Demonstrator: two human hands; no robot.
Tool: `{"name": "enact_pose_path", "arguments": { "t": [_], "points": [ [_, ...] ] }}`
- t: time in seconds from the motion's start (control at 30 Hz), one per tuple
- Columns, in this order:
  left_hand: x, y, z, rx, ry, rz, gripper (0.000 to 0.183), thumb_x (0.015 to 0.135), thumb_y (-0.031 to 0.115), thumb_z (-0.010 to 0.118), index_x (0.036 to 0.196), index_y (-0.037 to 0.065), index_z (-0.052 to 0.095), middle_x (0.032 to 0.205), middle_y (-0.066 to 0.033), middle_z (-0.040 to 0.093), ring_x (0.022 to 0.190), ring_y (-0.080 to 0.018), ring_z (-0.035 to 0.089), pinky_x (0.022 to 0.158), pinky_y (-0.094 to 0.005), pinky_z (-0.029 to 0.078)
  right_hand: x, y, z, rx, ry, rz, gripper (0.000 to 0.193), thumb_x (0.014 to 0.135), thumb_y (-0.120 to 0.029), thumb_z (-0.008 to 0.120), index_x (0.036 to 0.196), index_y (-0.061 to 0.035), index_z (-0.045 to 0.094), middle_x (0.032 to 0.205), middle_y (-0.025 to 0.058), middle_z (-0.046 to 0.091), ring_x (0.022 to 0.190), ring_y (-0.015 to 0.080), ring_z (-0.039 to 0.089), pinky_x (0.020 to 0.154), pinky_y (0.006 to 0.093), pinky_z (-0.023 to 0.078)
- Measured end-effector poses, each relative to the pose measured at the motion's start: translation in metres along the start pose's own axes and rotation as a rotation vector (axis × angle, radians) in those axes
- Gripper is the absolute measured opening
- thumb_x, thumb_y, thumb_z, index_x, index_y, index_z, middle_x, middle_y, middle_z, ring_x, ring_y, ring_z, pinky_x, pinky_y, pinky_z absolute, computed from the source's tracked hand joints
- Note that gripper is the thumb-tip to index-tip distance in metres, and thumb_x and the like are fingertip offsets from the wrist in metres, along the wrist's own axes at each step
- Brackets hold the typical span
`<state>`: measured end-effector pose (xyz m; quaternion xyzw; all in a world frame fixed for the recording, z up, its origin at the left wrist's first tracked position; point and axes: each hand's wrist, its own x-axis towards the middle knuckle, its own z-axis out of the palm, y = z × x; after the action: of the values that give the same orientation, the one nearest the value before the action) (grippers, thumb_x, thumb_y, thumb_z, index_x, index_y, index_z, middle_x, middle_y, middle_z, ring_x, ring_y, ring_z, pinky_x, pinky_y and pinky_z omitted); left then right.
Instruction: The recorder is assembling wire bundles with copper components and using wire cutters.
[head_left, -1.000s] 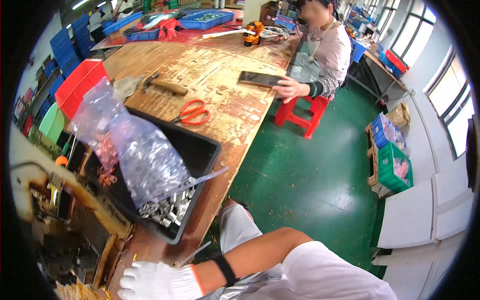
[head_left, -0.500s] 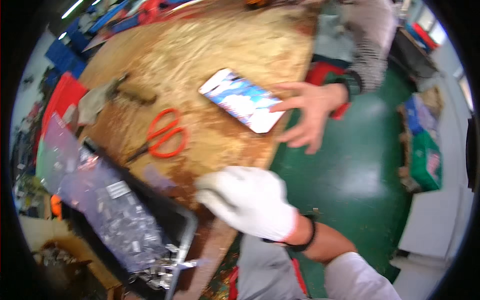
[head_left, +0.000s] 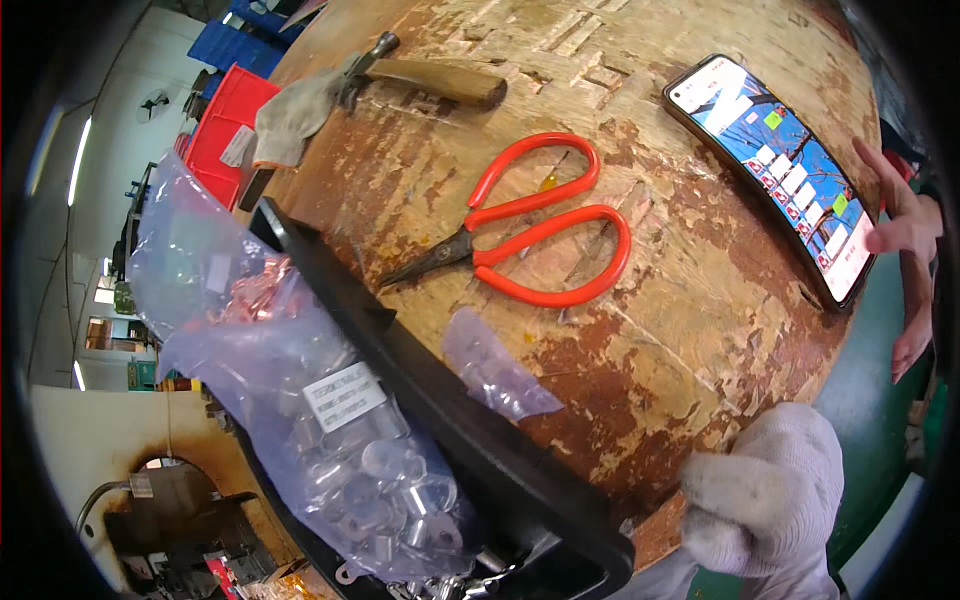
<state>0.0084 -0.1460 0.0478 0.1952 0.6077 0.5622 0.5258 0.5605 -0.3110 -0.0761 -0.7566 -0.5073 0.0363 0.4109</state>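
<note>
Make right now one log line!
left hand: not in view; right hand: gloved, curled, by table edge; orange-handled scissors: on table; phone: on table, lit

Black tray (head_left: pixel 480 440) cut off at btm, R hand (head_left: pixel 765 490) w/ palm hidden, label (head_left: pixel 343 396) txt too sm.

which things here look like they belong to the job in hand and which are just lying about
Likely part of it, nearest the gloved right hand:
black tray
plastic bag of metal parts

Apparently just lying about:
red-handled scissors
hammer
whitish cloth
plastic scrap
phone, by another person's hand
</note>
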Motion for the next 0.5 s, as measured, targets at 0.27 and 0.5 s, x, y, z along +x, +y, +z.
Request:
{"name": "enact_pose_path", "arguments": {
  "t": [0.27,0.5],
  "points": [
    [0.014,-0.001,-0.007,-0.15,0.017,-0.084,0.039,0.103,0.035,0.053,0.123,0.003,0.065,0.106,-0.0124,0.067,0.096,-0.0307,0.062,0.101,-0.054,0.046,-0.003,-0.001,0.001,0.1,-0.084,-0.045,0.029,0.084,-0.036,0.077,0.091,-0.0081,0.073,0.068,0.0091,0.063,0.057,0.028,0.06,0.051,0.0404,0.043],
    [0.021,-0.001,-0.023,-0.3,0.029,-0.163,0.038,0.103,0.034,0.053,0.122,0.003,0.065,0.106,-0.0124,0.067,0.096,-0.0309,0.062,0.101,-0.055,0.046,-0.004,-0.006,-0.009,0.043,-0.158,0.024,0.024,0.083,-0.032,0.076,0.089,-0.0085,0.074,0.069,0.0072,0.065,0.056,0.0271,0.06,0.053,0.0407,0.044]
  ]
}}
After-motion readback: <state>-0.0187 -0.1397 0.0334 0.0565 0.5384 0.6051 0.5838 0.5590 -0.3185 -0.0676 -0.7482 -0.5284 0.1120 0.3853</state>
